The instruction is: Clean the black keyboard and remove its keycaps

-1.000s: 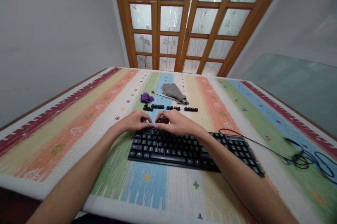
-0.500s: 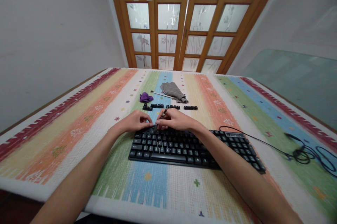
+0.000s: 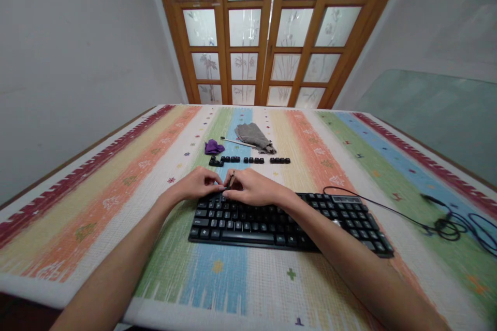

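A black keyboard (image 3: pixel 248 236) lies on the striped cloth, its upper left part hidden by my hands. My right hand (image 3: pixel 250 187) is closed around a slim dark tool (image 3: pixel 232 180), too small to name, whose lower end points down at the top row of keys. Beside it, my left hand (image 3: pixel 202 183) rests at the keyboard's upper left edge, thumb and fingers pinched together. Whatever the left fingertips hold, if anything, is hidden. Several loose black keycaps (image 3: pixel 255 160) stand in a row just beyond my hands.
Behind the keycaps lie a crumpled purple cloth (image 3: pixel 214 147), a thin light stick with a dark tip (image 3: pixel 236 142) and a folded grey cloth (image 3: pixel 256 137). The keyboard's black cable (image 3: pixel 446 227) is coiled at the right. Glazed wooden doors (image 3: pixel 267 51) stand past the table.
My right hand has shifted slightly left and down, closer to the left fingertips, and the slim tool now stands more upright. The camera view has tilted a little.
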`<state>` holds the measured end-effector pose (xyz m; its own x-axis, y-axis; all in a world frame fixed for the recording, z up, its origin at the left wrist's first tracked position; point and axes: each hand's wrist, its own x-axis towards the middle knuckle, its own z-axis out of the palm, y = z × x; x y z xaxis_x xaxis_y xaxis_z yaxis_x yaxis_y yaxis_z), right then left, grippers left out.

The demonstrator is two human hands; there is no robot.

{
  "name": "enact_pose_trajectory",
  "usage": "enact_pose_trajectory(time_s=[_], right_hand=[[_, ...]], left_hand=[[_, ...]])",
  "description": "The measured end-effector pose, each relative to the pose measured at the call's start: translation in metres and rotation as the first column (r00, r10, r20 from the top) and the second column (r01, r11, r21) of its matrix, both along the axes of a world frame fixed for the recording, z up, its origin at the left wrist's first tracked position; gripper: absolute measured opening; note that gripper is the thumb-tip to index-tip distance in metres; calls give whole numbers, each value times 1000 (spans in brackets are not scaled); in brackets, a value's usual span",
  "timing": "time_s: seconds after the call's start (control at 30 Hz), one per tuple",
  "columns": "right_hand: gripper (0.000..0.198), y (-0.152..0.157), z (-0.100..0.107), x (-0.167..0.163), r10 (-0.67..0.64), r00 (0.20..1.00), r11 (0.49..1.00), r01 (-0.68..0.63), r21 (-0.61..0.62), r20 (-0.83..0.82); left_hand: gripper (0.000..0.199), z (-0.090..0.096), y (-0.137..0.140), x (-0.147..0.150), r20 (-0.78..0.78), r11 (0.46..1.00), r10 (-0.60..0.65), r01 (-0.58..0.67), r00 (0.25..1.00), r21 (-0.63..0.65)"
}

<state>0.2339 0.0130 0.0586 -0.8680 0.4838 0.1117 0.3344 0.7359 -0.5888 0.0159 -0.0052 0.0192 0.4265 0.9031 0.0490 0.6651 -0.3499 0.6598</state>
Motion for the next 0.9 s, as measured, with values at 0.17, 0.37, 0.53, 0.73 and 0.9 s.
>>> enact_pose_trajectory(time_s=[0.17,0.37,0.53,0.73,0.9], right_hand=[[19,-18,2,-6,-58,994,971,35,238,91],[21,-28,3,-12,-38,994,947,3,322,102],[19,-17,-2,-18,-128,988,954,100,281,82],[15,-6,-10,-24,-216,974,963,202,179,64],[13,-1,-14,-27,-223,975,972,220,83,20]], left_hand=[[22,-2,2,-1,19,1000,-12,12,1000,-2],[19,-3,3,-2,27,1000,-23,23,999,2],[24,-5,4,-2,52,999,-44,42,998,26],[42,-3,3,-1,22,998,-50,49,999,36],[34,-4,4,-2,-9,998,-48,49,999,37]])
